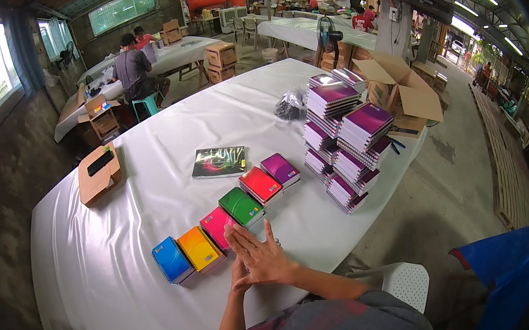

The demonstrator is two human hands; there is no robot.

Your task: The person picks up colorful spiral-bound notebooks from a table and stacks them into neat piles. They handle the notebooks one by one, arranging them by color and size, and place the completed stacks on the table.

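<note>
My right hand (264,261) lies across my left hand (241,278) just above the near side of the row of notebooks. The right fingers stretch out flat, the thumb apart. Behind them my left hand is partly hidden; what shows looks flat, holding nothing. Spiral notebook stacks run diagonally over the table: blue (170,258), yellow (200,248), pink (213,222), green (241,206), red (260,184) and purple (280,168). The right fingertips overlap the pink stack in view; I cannot tell whether they touch it. Beyond lies a plastic-wrapped black pack (220,162).
Tall piles of purple spiral notebooks (366,121) stand at the table's right edge, beside an open carton (419,98). Clear plastic (291,104) lies left of them. A cardboard box (99,175) holding a dark object sits far left. A white stool (409,282) stands at right.
</note>
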